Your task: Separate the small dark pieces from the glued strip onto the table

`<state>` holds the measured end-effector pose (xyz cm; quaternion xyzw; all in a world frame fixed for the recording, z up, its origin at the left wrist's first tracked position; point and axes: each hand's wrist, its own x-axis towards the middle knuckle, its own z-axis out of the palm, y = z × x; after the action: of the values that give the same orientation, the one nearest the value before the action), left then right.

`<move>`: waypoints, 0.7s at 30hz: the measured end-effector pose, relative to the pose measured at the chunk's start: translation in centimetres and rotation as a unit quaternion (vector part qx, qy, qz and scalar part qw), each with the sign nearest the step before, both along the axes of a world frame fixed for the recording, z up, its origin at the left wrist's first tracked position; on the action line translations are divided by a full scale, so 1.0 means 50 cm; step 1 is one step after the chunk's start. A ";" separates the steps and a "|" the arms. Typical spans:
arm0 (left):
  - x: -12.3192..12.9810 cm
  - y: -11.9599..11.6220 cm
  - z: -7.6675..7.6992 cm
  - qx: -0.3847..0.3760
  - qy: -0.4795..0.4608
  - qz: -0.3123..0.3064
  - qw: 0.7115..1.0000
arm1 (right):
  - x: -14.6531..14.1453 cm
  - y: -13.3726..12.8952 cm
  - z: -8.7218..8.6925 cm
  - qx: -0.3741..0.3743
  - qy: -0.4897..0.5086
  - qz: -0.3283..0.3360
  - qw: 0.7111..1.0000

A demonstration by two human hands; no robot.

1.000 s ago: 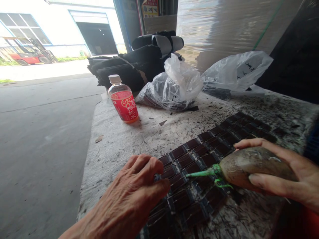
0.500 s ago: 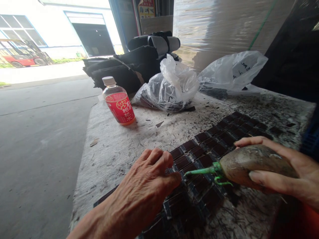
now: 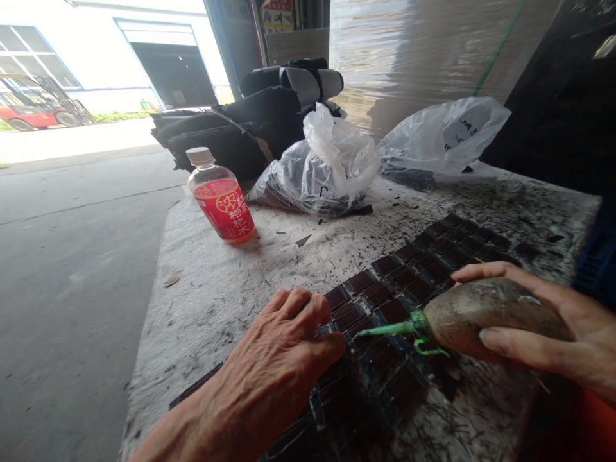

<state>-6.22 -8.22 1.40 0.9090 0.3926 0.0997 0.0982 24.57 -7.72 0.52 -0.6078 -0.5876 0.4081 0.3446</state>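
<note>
My right hand [image 3: 543, 321] is wrapped round a worn, brownish squeeze bottle [image 3: 486, 314] lying sideways in its grip. The bottle's thin green nozzle [image 3: 385, 330] points left, its tip low over rows of small dark rectangular pieces [image 3: 404, 276]. Just left of the tip, my left hand [image 3: 293, 346] rests over the same rows with its fingers curled and thumb pressed in. Whatever its fingertips pinch is hidden beneath them.
A red-labelled drink bottle [image 3: 222, 199] stands on the pale, scrap-strewn table [image 3: 202, 308]. Behind are two plastic bags [image 3: 322, 170] [image 3: 447, 138] and dark rolled material [image 3: 269, 109]. A wrapped stack [image 3: 414, 58] rises beyond; a red forklift [image 3: 38, 112] is outside.
The whole view has shifted slightly, so most things appear a little further left. Both hands hold nearly the same pose, and the nozzle tip stays beside my left thumb.
</note>
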 end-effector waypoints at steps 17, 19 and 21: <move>0.010 0.013 -0.022 -0.024 -0.034 0.009 0.999 | 0.040 0.005 -0.008 -0.001 -0.001 -0.012 1.000; 0.011 0.014 -0.024 -0.022 -0.035 0.007 0.999 | 0.044 0.007 -0.007 -0.002 0.000 -0.010 1.000; 0.011 0.014 -0.024 -0.015 -0.039 0.002 0.999 | 0.046 0.008 -0.006 0.004 0.002 -0.010 1.000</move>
<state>-5.65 -7.53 0.19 0.9021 0.3917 0.1291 0.1266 26.89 -7.34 0.24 -0.6115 -0.5824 0.4034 0.3524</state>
